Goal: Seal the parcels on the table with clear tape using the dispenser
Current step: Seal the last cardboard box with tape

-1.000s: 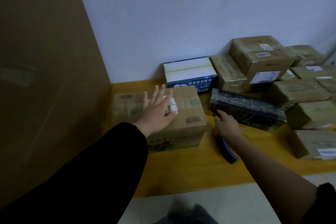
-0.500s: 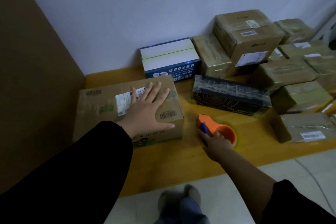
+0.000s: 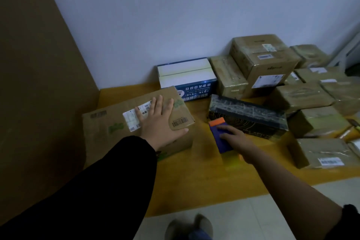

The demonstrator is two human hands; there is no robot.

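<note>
Head view: left hand (image 3: 158, 122), fingers spread flat on the box (image 3: 106, 122); right hand (image 3: 236, 139), fingers curled over the tape dispenser (image 3: 219, 129), 3 o'clock of the box. Dispenser likely light and rigid; grip the handle.

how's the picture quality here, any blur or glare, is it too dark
Head view: dim, bluish light; the tape dispenser and the right hand gripping it look blurred; the left hand flat on the cardboard box is sharper; tape on the black box shows faint sheen.
</note>
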